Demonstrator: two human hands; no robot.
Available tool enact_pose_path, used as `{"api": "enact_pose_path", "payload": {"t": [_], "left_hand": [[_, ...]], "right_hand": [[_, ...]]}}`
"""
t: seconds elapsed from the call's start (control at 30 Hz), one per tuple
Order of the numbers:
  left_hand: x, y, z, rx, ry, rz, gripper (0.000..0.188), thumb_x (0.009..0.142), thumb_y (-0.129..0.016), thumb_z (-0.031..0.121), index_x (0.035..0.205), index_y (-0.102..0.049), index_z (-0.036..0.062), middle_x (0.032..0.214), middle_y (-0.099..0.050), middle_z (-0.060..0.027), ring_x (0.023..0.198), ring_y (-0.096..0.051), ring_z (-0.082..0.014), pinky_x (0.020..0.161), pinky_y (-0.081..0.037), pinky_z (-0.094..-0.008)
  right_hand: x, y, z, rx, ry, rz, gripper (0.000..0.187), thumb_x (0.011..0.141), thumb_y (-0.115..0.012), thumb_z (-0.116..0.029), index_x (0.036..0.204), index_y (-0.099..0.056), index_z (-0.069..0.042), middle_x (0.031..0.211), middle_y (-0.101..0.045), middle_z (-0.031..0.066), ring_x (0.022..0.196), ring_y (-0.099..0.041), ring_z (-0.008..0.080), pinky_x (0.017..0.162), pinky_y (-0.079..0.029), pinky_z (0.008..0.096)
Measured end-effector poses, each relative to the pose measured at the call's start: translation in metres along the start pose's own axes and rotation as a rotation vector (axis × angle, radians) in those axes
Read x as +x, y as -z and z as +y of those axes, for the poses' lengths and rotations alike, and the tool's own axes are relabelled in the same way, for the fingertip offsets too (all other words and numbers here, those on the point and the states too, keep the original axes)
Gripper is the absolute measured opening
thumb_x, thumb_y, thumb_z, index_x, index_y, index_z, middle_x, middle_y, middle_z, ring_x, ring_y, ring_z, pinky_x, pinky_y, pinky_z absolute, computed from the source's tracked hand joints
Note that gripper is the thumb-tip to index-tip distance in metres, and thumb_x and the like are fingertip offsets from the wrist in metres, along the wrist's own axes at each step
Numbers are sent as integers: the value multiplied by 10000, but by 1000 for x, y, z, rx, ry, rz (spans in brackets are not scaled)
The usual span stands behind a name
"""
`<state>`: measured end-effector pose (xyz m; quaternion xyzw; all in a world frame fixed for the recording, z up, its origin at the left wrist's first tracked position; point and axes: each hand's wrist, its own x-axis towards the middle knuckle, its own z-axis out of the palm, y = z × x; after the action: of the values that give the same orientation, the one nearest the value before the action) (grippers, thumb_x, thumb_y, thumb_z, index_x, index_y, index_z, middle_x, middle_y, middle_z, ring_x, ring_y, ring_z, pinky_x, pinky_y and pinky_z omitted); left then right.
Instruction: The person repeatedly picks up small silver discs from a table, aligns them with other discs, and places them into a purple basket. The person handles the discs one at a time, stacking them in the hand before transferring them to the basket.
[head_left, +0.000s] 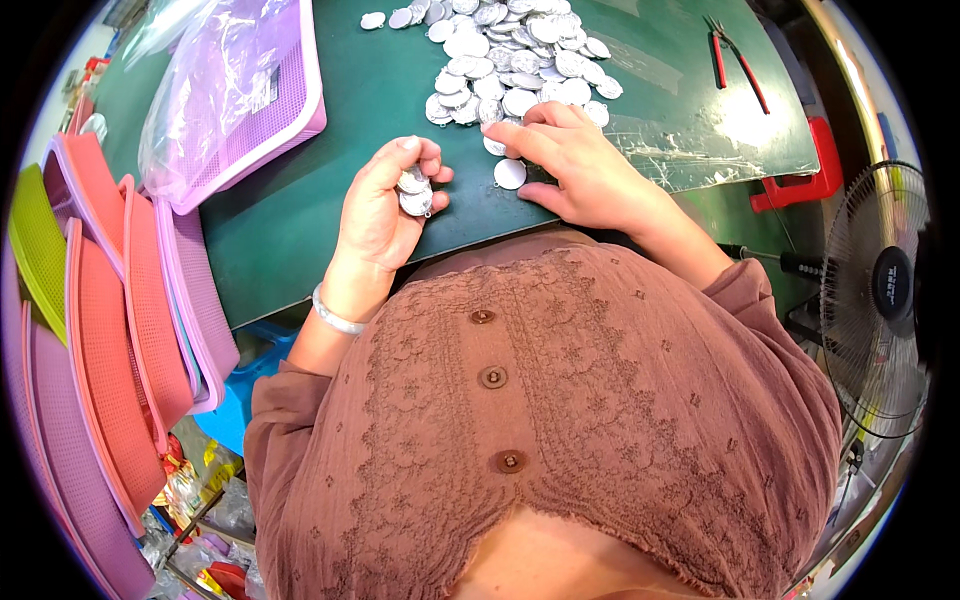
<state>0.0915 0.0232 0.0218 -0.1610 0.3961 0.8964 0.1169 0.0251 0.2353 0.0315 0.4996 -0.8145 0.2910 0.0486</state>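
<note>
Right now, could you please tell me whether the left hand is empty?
The left hand is not empty: silver discs show in its curled grip.

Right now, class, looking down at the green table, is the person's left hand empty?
No, the left hand is curled around a few round silver discs.

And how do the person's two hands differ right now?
The left hand is curled around silver discs; the right hand is spread, palm down, beside a loose disc. The left hand has a pale bracelet at its wrist; the right hand shows none. Both are gloveless.
</note>
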Motion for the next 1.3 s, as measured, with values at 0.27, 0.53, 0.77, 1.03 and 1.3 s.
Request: {"api": "enact_pose_path", "payload": {"t": [0.27,0.53,0.77,1.03,1.3], "left_hand": [[1,-9,-1,282,76,-8,198,836,-489,90,1009,-531,3,709,-515,-21,593,-476,-87,474,-370,-184],[-4,-22,-5,437,87,-19,196,826,-549,115,1000,-538,25,693,-513,4,547,-435,-48,447,-321,-159],[-8,-21,-5,356,2,-11,118,827,-565,103,917,-566,27,721,-556,-16,567,-470,-68,452,-338,-173],[-10,-22,-1,274,10,3,108,836,-545,106,897,-567,20,696,-559,-32,560,-485,-82,443,-356,-182],[-10,-20,1,211,30,-8,128,845,-531,119,892,-560,4,692,-563,-50,537,-488,-86,426,-358,-182]], "right_hand": [[1,-4,-1,-85,72,45,501,657,-640,-66,1129,-476,-93,776,-573,24,813,-497,234,716,-382,351],[7,-16,-4,781,-360,229,417,746,-583,-34,1144,-461,-7,735,-608,20,641,-537,103,605,-436,245],[18,-3,-14,1140,-578,184,439,756,-594,-38,1162,-438,22,771,-611,41,666,-538,83,610,-439,216],[19,-4,-15,1289,-608,171,428,786,-590,-48,1183,-437,-1,800,-609,42,673,-544,92,610,-449,218],[20,-5,-14,1328,-625,147,398,811,-561,-55,1185,-438,0,812,-606,53,676,-560,109,609,-455,224]]}}
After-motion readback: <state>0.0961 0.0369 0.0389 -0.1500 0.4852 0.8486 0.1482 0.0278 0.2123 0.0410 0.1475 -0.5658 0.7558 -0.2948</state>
